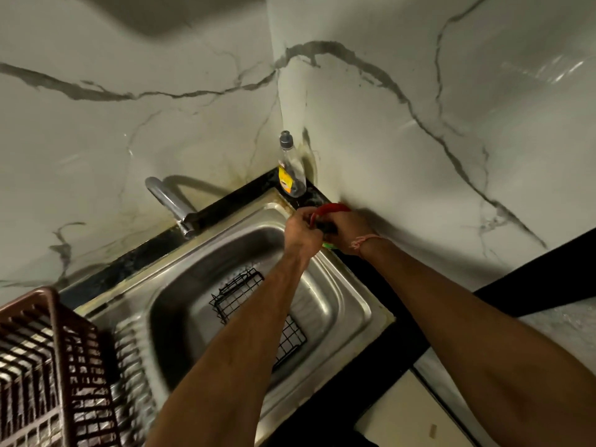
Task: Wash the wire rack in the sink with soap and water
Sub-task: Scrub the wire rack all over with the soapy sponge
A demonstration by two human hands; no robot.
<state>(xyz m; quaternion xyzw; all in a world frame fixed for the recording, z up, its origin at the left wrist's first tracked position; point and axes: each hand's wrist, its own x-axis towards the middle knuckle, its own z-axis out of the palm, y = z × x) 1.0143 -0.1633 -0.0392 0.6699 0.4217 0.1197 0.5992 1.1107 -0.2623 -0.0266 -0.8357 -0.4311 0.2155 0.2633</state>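
Observation:
A black wire rack [238, 295] lies in the basin of the steel sink [348, 304], partly hidden under my left forearm. Both hands meet at the sink's far right corner. My left hand [301, 232] and my right hand [350, 229] are curled around a small red-topped container [329, 208] with a dark middle and a green bit below. What exactly each finger grips is blurred. A clear soap bottle [292, 169] with a grey cap and yellow label stands just behind them in the corner.
A chrome tap [167, 201] arches over the sink's far left side. A brown plastic crate [42, 366] sits on the ribbed drainboard at left. Marble walls enclose the corner; a black counter edge [532, 285] runs to the right.

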